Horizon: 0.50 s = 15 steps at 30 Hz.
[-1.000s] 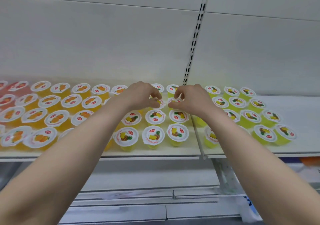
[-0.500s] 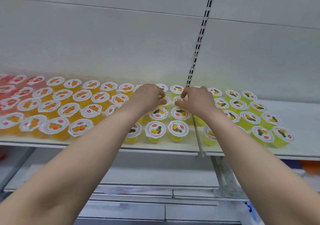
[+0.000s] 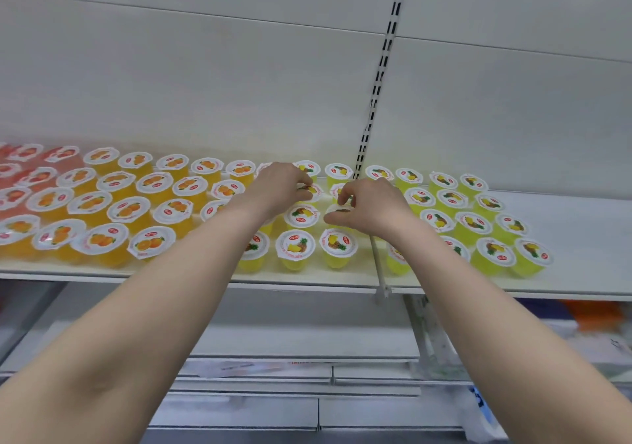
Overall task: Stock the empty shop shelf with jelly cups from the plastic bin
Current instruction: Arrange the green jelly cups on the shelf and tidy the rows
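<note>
Since both bare forearms come in from the bottom corners and hog the near view, I can't spot the plastic bin anywhere, just grey lower shelving underneath. Next out is the front lip of the white metal shop shelf, with the front row of yellow pineapple jelly cups with white foil lids parked close behind it, so not much margin there. Just past that row, the right hand has thumb and forefinger curled round one third-row cup, which is standing on the shelf, not in the air. The left hand reaches a touch further back, fingertips bent onto the lid of a second-row cup. It looks like a pinch on the rim, but the knuckles hide most of it, so don't quote me.

My read is this is the set-down-and-nudge step: squaring two cups into the pineapple block right by the seam between shelf sections. Next move should be letting go without tipping them, then lifting the wrists up and back so they clear the front row. The orange jelly cups pack the left tight, with reddish ones at the far edge. The only real open room is the bare shelf board off to the right, which is where more cups would go. Behind it all are the plain white back panel and the slotted black-and-white upright, so there's loads of headroom.
</note>
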Each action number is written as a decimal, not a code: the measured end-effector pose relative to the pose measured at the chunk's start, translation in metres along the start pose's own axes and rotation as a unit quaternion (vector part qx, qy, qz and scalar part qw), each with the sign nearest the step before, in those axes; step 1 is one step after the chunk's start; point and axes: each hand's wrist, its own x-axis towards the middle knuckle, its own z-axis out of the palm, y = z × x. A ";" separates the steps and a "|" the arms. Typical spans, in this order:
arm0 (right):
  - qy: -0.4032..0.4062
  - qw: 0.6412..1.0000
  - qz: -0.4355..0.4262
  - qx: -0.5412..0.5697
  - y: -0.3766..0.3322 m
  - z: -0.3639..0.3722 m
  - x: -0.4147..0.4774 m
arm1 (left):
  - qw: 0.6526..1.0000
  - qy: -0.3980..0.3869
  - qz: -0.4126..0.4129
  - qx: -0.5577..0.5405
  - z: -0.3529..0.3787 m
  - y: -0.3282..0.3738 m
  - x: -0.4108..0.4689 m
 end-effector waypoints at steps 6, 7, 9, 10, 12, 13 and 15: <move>0.007 1.000 0.014 -0.022 0.002 -0.004 -0.004 | 0.998 0.061 0.019 -0.010 0.003 -0.004 -0.013; 0.008 1.000 0.014 -0.021 0.003 -0.003 -0.004 | 0.997 0.077 0.020 -0.009 0.002 -0.004 -0.017; 0.008 1.000 0.014 -0.018 0.005 -0.001 -0.006 | 0.994 0.104 0.022 -0.014 -0.002 -0.002 -0.027; 0.014 1.000 0.012 -0.017 0.006 0.000 -0.007 | 0.994 0.110 0.021 -0.018 -0.004 -0.001 -0.032; 0.040 0.999 -0.004 -0.002 0.009 0.002 -0.012 | 0.994 0.105 0.016 -0.017 -0.012 0.004 -0.045; 0.054 0.998 -0.019 0.013 0.010 0.002 -0.015 | 0.995 0.098 0.014 -0.009 -0.015 0.006 -0.051; 0.067 0.995 -0.056 0.047 0.012 0.003 -0.023 | 0.997 0.081 0.012 0.008 -0.019 0.009 -0.066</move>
